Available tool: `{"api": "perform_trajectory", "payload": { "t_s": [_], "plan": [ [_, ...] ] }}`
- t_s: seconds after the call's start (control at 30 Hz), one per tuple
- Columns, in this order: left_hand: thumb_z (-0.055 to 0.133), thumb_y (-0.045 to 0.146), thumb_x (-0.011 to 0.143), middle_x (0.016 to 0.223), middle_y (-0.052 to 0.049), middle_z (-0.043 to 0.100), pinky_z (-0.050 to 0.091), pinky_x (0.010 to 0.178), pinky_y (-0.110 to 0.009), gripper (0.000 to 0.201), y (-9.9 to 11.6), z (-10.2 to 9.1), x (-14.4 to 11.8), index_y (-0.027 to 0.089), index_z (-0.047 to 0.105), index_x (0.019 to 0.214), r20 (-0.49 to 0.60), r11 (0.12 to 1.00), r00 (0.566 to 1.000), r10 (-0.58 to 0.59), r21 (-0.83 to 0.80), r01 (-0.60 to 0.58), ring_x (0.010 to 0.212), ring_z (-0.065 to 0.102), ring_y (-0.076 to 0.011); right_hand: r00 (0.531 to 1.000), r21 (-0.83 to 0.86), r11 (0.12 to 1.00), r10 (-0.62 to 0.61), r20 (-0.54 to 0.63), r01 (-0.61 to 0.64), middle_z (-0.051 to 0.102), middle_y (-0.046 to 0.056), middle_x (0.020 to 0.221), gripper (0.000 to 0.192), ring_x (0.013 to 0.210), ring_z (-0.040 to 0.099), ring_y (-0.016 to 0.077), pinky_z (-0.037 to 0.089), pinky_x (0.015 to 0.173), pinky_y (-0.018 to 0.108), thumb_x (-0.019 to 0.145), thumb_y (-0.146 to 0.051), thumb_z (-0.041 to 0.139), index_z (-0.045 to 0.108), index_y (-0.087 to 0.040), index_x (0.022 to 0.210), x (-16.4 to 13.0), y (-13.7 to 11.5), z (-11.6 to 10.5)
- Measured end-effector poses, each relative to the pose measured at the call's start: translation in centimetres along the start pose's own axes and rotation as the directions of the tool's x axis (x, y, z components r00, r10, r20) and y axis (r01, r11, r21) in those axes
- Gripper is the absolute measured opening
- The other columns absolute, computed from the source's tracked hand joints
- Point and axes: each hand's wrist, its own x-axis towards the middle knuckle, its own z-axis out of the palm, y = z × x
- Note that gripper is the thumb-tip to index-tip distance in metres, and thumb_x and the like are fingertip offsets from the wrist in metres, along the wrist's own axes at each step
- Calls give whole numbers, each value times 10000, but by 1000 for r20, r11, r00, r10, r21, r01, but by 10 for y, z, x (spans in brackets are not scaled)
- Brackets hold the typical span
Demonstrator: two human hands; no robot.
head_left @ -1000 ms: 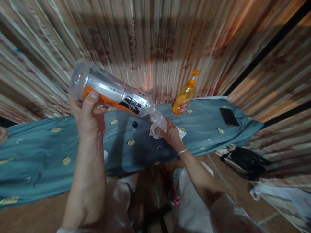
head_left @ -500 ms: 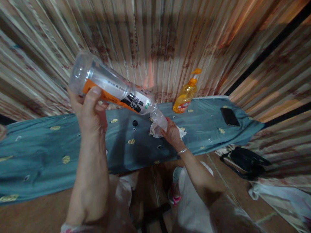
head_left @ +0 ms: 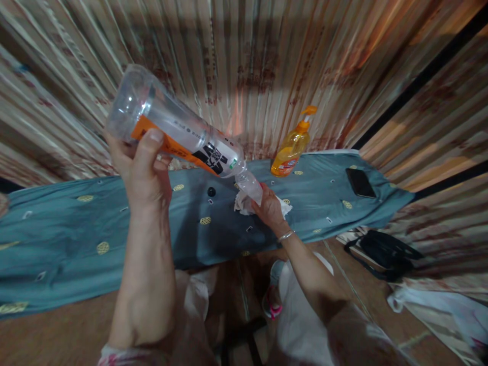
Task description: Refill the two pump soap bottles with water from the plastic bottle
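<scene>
- The left hand [head_left: 147,170] grips the bottle [head_left: 179,137] near its base, thumb across the orange label and fingers wrapped behind. The bottle is tipped neck down toward the right, with its mouth at the tissue [head_left: 244,204].
- The right hand [head_left: 270,208] presses the tissue against the bottle's mouth, fingers curled around the wad. How tightly they close I cannot tell, since the neck hides part of them.
- The bottle looks nearly empty, though any liquid left inside is hard to see. If more runs out than the tissue can take, it would likely soak through onto the cloth [head_left: 95,229] below.
- The grip sits far from the neck, so the mouth end can swing. A small twist of the left wrist could pull the mouth off the tissue and let drops fall on the cloth.
- The tissue is thin and crumpled. Once wet it may tear under the fingers, leaving bits on the neck.
- The cap [head_left: 211,191] lies loose on the cloth just left of the tissue. A sweep of either hand could knock it, and being round it may roll off the edge.
- The soap [head_left: 290,148] stands upright just behind the right hand. If the hand lifts backward it could tip it.
- The phone [head_left: 360,183] lies well apart to the right, so a spill seems unlikely to reach it unless the cloth wicks liquid along.
</scene>
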Motion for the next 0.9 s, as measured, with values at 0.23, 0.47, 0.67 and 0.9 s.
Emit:
{"api": "perform_trajectory", "payload": {
  "t_s": [0.23, 0.47, 0.67, 0.9],
  "plan": [
    [893, 505, 560, 1000, -12, 590, 492, 1065, -500, 589, 9, 13, -5, 229, 562, 962, 39, 990, 998, 56, -129, -51, 1030, 637, -211, 1000, 20, 1000, -4, -2, 4, 655, 238, 1254, 601, 1140, 656, 343, 547, 987, 519, 880, -324, 591, 409, -92, 1404, -1, 4, 1],
    [898, 497, 534, 927, 14, 570, 537, 1004, -507, 646, 12, 17, -8, 233, 580, 1031, -11, 988, 1000, -3, -157, 1, 966, 627, -199, 1000, 41, 999, -4, -21, 5, 669, 238, 1240, 608, 1126, 666, 341, 554, 989, 534, 859, -294, 621, 414, -104, 1399, -1, 4, 2],
    [905, 556, 519, 991, 3, 588, 485, 1073, -553, 667, 6, 8, -3, 262, 592, 1030, 74, 994, 996, 40, -109, -32, 1064, 630, -235, 1000, 43, 999, -8, -24, 9, 666, 233, 1252, 611, 1129, 664, 346, 557, 985, 546, 842, -274, 631, 419, -123, 1395, -1, 4, 2],
    [911, 537, 505, 990, -1, 600, 469, 1087, -524, 681, 9, 11, -4, 250, 590, 1032, 50, 986, 998, 33, -163, -25, 1066, 631, -231, 999, 32, 999, -5, -44, 7, 677, 215, 1238, 590, 1110, 664, 325, 560, 993, 516, 851, -276, 618, 423, -126, 1387, -2, 4, 2]
  ]
}}
